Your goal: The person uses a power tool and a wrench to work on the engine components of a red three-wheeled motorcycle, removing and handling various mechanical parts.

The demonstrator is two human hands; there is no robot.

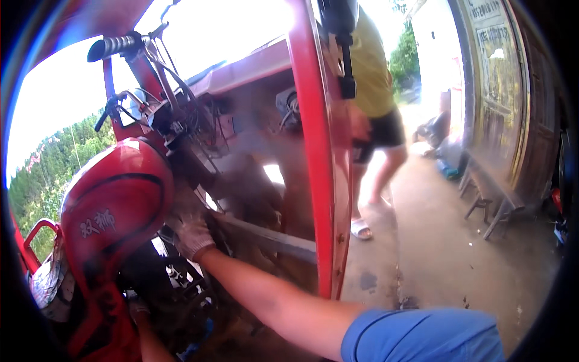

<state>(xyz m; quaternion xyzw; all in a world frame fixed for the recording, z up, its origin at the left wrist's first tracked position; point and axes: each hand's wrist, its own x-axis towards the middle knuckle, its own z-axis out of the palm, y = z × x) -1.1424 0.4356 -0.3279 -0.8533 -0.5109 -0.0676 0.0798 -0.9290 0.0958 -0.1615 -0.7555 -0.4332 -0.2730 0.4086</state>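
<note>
Red three-wheeled motor vehicle bodywork surrounds a red fuel tank [129, 187], with handlebar and cables [108, 48] above it. My right hand [192, 232], in a pale glove, reaches in just right of the tank; its hazy fingers look spread, near a grey metal rail [265, 238], and whether they touch anything is unclear. My left hand [137, 306], also gloved, is low beside the tank's lower red bodywork and dark engine parts [175, 271]. Its fingers are mostly hidden.
A red upright post [319, 181] bounds the cab on the right. A person [377, 78] in yellow top, dark shorts and slippers stands just beyond it. Wooden benches [488, 187] stand by a weathered wooden door [494, 78] on concrete paving. Greenery lies left.
</note>
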